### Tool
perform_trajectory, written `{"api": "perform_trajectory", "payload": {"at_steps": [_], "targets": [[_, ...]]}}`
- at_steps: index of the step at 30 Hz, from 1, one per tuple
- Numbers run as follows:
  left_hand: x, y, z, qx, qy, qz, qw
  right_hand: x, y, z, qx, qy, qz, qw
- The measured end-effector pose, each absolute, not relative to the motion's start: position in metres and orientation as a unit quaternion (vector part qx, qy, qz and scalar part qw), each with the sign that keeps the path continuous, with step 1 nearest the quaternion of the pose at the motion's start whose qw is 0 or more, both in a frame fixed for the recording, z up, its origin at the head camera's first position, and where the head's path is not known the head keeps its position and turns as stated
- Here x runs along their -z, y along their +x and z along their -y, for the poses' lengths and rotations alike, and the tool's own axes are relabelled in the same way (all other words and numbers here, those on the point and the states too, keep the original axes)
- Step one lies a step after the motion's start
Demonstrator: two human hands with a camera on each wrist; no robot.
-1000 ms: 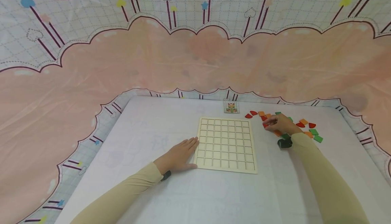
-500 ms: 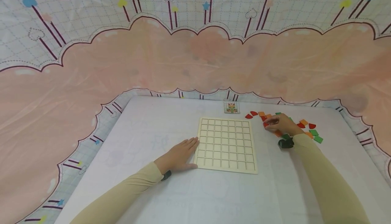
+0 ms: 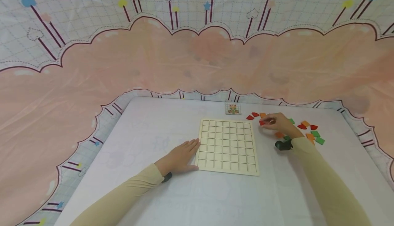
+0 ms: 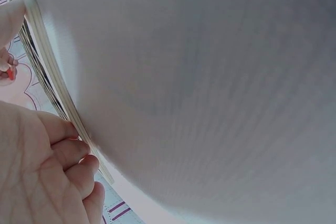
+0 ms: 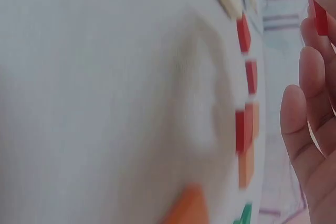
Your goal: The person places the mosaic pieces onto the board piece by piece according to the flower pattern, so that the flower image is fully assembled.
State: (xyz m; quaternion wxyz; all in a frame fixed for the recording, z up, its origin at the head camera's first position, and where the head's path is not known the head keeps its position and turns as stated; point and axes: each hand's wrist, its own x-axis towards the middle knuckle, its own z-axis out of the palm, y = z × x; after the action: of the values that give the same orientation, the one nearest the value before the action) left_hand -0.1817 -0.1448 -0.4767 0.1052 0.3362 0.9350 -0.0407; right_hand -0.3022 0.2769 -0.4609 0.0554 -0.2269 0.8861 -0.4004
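Observation:
A pale wooden board [image 3: 226,146] with a grid of square cells lies on the white table. My left hand [image 3: 179,157] rests against its left edge, fingers straight and thumb at the near corner. In the left wrist view the fingertips and thumb touch the board's side [image 4: 58,80]. My right hand [image 3: 278,124] pinches a red tile [image 5: 319,18] between thumb and fingers, raised over the table right of the board. Loose red tiles [image 3: 250,117], orange tiles [image 3: 279,135] and green tiles [image 3: 320,140] lie around and under this hand, which hides some of them.
Behind the board stands a small card [image 3: 233,108] with a flower pattern on a grid. The white table [image 3: 147,126] ends at the back against a printed pink cloth [image 3: 191,61]. Each wrist wears a black camera.
My right hand has lifted the red tile from the pile and moved slightly left toward the board. The left hand stays in place against the board.

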Motion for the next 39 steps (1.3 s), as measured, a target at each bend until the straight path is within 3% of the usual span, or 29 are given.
{"api": "perform_trajectory", "payload": {"at_steps": [19, 30, 39], "targets": [[0.474, -0.181, 0.145, 0.033, 0.333, -0.936, 0.108, 0.463, -0.319, -0.177, 0.402, -0.277, -0.862, 0.139], [0.475, -0.183, 0.145, 0.035, 0.334, -0.936, 0.109, 0.472, -0.328, -0.155, 0.365, -0.315, -0.861, 0.161], [0.478, -0.183, 0.143, 0.039, 0.332, -0.936, 0.109, 0.474, -0.33, -0.148, 0.343, -0.293, -0.873, 0.186]]}}
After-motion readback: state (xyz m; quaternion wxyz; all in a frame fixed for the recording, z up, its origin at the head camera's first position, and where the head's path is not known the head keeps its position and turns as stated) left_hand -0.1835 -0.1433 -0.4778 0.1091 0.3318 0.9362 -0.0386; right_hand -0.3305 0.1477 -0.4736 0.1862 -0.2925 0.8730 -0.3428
